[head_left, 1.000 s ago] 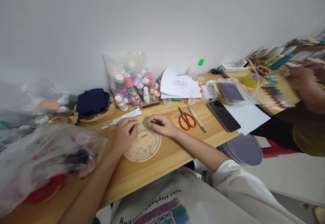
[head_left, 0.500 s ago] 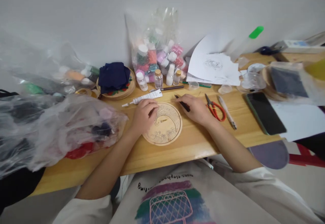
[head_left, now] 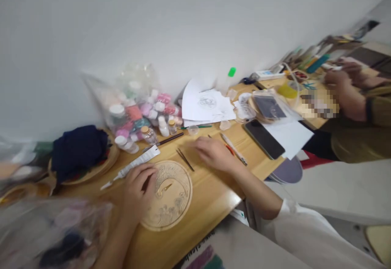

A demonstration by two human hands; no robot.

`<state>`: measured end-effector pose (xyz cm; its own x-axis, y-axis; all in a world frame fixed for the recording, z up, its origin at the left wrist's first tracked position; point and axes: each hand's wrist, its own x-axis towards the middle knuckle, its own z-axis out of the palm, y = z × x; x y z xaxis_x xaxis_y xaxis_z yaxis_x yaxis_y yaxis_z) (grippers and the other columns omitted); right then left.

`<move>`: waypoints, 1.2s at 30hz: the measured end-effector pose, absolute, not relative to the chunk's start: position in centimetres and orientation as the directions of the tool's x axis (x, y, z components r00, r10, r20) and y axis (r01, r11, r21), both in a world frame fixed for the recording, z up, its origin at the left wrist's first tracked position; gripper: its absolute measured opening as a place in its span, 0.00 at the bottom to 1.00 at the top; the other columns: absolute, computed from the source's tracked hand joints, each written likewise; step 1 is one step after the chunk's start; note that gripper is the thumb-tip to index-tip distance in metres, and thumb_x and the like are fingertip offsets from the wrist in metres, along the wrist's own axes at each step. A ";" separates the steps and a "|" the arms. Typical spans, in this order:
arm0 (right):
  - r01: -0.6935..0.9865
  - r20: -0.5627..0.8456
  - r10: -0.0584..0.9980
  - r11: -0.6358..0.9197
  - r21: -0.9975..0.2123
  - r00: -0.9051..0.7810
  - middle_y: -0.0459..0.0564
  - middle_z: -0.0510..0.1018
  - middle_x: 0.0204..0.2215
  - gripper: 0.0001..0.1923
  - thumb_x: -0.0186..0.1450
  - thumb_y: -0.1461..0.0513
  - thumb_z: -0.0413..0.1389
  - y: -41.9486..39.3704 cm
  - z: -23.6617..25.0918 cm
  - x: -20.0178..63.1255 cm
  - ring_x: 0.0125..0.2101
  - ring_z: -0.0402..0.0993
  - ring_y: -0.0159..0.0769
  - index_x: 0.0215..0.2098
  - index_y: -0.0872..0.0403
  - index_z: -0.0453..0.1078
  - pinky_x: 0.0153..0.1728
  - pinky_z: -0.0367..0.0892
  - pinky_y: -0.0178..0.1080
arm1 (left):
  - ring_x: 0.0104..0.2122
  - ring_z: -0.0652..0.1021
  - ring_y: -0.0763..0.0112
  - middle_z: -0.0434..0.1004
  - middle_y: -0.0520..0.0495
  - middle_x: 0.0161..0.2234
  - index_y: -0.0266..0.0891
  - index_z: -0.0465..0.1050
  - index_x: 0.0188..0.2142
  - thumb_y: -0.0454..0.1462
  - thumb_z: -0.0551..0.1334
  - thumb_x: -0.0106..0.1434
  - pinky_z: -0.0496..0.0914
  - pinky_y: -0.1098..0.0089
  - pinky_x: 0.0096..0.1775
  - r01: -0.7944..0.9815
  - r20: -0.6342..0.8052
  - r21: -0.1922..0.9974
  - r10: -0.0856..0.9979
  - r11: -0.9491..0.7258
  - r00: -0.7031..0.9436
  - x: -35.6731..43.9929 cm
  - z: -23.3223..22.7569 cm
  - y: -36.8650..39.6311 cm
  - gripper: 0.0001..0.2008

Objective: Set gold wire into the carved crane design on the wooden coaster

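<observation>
A round wooden disc carved with wave lines lies on the table, with a gold piece near its middle. My left hand rests at the disc's left edge, fingers loosely bent and holding nothing. To the disc's upper right, dark tweezers lie on the wood. My right hand hovers right of the tweezers, fingers apart from them, blurred and loosely stretched out. Partly hidden behind that hand are the orange-handled pliers. A white tube lies just beyond my left hand.
Bottles and a clear bag of coloured jars stand by the wall. Navy cloth sits at left. A pen, a phone and papers lie rightward. Another person's hand is at far right.
The view has swung right, bringing another person's arm into sight. My right hand has let go of the tweezers and moved right toward the pliers. My left hand stays by the disc.
</observation>
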<state>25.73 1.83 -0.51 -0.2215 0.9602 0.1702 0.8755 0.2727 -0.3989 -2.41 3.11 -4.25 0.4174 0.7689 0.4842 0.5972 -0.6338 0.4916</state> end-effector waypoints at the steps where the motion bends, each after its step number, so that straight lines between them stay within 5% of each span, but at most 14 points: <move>1: 0.912 0.194 0.978 0.147 -0.382 -0.076 0.50 0.81 0.38 0.13 0.65 0.66 0.53 1.8 0.0 27.5 0.38 0.75 0.35 0.45 0.50 0.76 0.41 0.68 0.36 | 0.41 0.78 0.66 0.77 0.49 0.40 0.44 0.73 0.38 0.35 0.57 0.68 0.74 0.63 0.46 0.597 0.483 0.486 0.765 -0.639 0.426 -2.5 -4.3 3.2 0.06; 5: 0.845 0.322 0.788 -0.438 -0.306 0.525 0.72 0.72 0.52 0.24 0.64 0.63 0.50 1.4 1.8 35.7 0.53 0.67 0.57 0.56 0.66 0.67 0.53 0.61 0.56 | 0.41 0.77 0.65 0.77 0.49 0.40 0.45 0.72 0.39 0.36 0.57 0.68 0.73 0.61 0.46 0.587 0.493 0.468 0.746 -0.661 0.447 -2.8 -4.5 3.4 0.06; 9: 0.702 0.315 0.630 -0.664 -0.256 0.710 0.77 0.68 0.56 0.34 0.57 0.64 0.55 1.3 2.1 40.8 0.56 0.63 0.67 0.60 0.71 0.61 0.52 0.59 0.62 | 0.42 0.77 0.64 0.77 0.49 0.40 0.46 0.73 0.39 0.37 0.56 0.68 0.73 0.61 0.46 0.593 0.491 0.458 0.745 -0.662 0.453 -2.8 -4.6 3.5 0.06; 16: 0.655 0.354 0.566 -0.722 -0.224 0.745 0.65 0.79 0.42 0.17 0.61 0.65 0.48 0.6 2.1 43.5 0.45 0.73 0.54 0.41 0.60 0.77 0.45 0.66 0.52 | 0.39 0.78 0.67 0.77 0.49 0.38 0.42 0.73 0.37 0.37 0.56 0.69 0.73 0.65 0.45 0.572 0.549 0.432 0.707 -0.697 0.447 -2.7 -4.4 3.6 0.07; 21: 0.701 0.439 0.569 -0.672 -0.240 0.696 0.61 0.79 0.47 0.19 0.67 0.63 0.44 -0.8 3.5 43.6 0.48 0.73 0.49 0.47 0.57 0.74 0.49 0.66 0.49 | 0.39 0.78 0.68 0.77 0.50 0.39 0.43 0.74 0.37 0.36 0.57 0.68 0.73 0.66 0.44 0.578 0.554 0.427 0.706 -0.696 0.442 -2.7 -4.6 3.7 0.07; 28: 0.658 0.326 0.575 -0.699 -0.282 0.750 0.69 0.74 0.52 0.27 0.58 0.66 0.59 0.4 2.2 44.5 0.54 0.70 0.61 0.56 0.64 0.69 0.53 0.64 0.59 | 0.39 0.79 0.67 0.78 0.49 0.38 0.42 0.74 0.36 0.35 0.57 0.67 0.74 0.65 0.44 0.555 0.565 0.442 0.699 -0.704 0.438 -2.4 -4.4 3.6 0.07; 33: 0.569 0.263 0.505 -0.712 -0.412 0.822 0.56 0.74 0.52 0.19 0.68 0.57 0.57 0.8 0.9 45.5 0.49 0.74 0.43 0.55 0.56 0.68 0.49 0.72 0.51 | 0.38 0.79 0.67 0.78 0.49 0.37 0.42 0.74 0.36 0.35 0.57 0.67 0.74 0.64 0.44 0.557 0.569 0.443 0.701 -0.702 0.431 -2.3 -4.1 3.5 0.07; 36: 0.546 0.302 0.458 -0.643 -0.537 0.836 0.55 0.76 0.48 0.15 0.69 0.56 0.56 0.0 1.4 45.5 0.47 0.74 0.41 0.48 0.57 0.71 0.48 0.71 0.50 | 0.39 0.79 0.66 0.78 0.49 0.37 0.42 0.74 0.36 0.35 0.57 0.67 0.74 0.64 0.44 0.568 0.563 0.435 0.703 -0.699 0.434 -2.2 -3.8 3.4 0.07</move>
